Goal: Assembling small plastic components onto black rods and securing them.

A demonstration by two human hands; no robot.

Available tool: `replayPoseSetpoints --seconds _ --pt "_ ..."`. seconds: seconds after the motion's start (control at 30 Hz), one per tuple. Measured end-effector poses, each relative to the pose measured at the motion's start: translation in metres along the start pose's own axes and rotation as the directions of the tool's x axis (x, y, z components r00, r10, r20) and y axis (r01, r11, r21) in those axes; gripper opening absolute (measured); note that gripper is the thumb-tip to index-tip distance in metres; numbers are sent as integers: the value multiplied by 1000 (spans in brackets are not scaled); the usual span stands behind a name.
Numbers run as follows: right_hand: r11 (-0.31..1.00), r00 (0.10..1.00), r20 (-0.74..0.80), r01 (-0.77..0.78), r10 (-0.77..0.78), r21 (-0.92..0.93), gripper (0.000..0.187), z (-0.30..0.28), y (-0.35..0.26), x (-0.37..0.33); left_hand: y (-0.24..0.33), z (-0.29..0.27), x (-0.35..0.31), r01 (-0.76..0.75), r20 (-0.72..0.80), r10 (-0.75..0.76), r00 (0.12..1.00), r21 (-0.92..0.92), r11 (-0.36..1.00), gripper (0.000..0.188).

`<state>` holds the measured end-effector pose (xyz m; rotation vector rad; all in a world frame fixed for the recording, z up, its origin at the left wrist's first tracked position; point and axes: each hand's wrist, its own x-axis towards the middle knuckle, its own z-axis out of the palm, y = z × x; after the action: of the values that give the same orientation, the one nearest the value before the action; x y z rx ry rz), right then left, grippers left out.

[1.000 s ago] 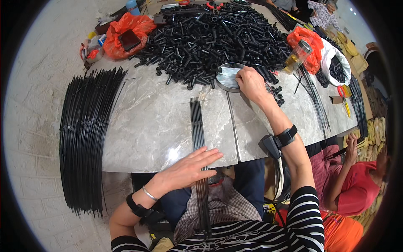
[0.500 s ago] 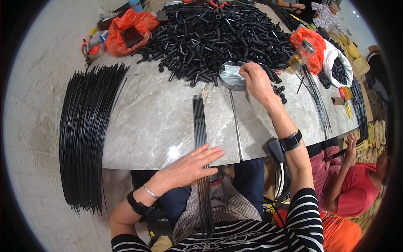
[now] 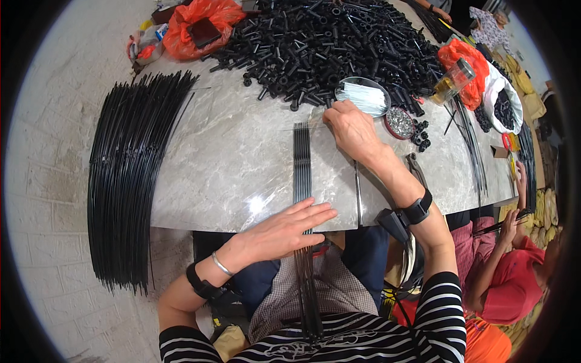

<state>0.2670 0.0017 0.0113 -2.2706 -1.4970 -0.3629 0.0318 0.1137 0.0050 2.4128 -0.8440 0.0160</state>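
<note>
My left hand (image 3: pixel 284 230) lies flat, fingers stretched, across a row of thin dark rods (image 3: pixel 302 163) at the table's front edge. The rods lie side by side, far ends on the tabletop and near ends reaching over my lap. Beyond the table edge, my right hand (image 3: pixel 353 129) pinches its fingers just right of the rods' far ends. A faint thin pin shows between those fingertips and the rods; its full length is hard to see. Just behind that hand stands a round clear dish (image 3: pixel 387 109) of thin pale pins (image 3: pixel 362 97).
Black tubular parts (image 3: pixel 327 45) are heaped at the back. A thick bundle of black rods (image 3: pixel 136 181) overhangs the left edge. A red dish (image 3: pixel 399 123) holds small silvery bits. A glass jar (image 3: pixel 454 81) and orange bags (image 3: pixel 203 30) stand behind. A co-worker (image 3: pixel 511 278) sits at right.
My right hand has left the pin dish and come left and nearer, beside the rods' far ends. My left hand stays on the rods. The view has shifted slightly.
</note>
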Motion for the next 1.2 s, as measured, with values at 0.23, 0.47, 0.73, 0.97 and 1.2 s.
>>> replayPoseSetpoints --seconds 0.23,0.47,0.73,0.97,1.2 --pt "998 999 -31 5 -7 -63 6 3 1 -4 0 -1 0 1 11 -1 1000 18 1000 29" --pt "995 999 -4 -39 39 -96 10 0 -3 -4 0 0 0 4 3 -4 1000 11 1000 29" --pt "995 999 -45 -8 3 -95 6 5 -1 -4 1 -2 1 10 24 -11 1000 18 1000 29" --pt "995 999 -35 -14 10 -99 6 5 -1 -4 0 0 0 12 30 -13 999 24 1000 29" --pt "997 1000 -26 -16 14 -81 6 4 -1 -4 0 0 0 8 18 -8 1000 23 1000 26"
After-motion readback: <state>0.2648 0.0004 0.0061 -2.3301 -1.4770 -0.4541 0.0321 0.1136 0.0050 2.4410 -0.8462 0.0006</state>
